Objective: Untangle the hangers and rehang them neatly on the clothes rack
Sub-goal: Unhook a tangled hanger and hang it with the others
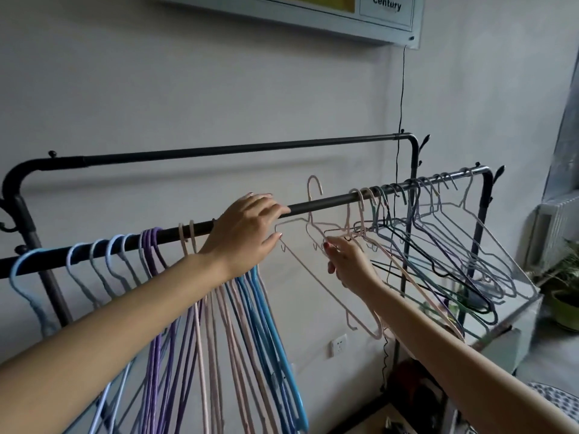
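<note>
The only writing I could read was the word "century" on the white-framed sign (388,14) high on the wall; the smaller print beneath it was too fine to make out.

On the left stretch of the black clothes rack's (319,205) front rail hung the sorted hangers (150,245): pale blue ones first, then purple, then pink, their hooks side by side on the bar and their long bodies trailing down together with several bright blue ones under the left forearm. The left hand (247,227) lay on the rail just right of that group, fingers extended over the bar and thumb spread below, gripping nothing. Just beside it a pink hanger (315,191) stood with its hook raised above the rail, not hooked on. The right hand (344,261) was below the bar, fingertips pinching the pink hanger's wire near the shoulder. Further right, a tangled bunch of hangers (438,233) in grey, teal, black and pale purple hung crowded and crossed on the rail's right end.

Behind stood a plain grey-white wall with a thin black cord (402,89) running down from the sign, and a white socket (339,345) low on the wall. A potted plant (564,283) sat at the far right.
</note>
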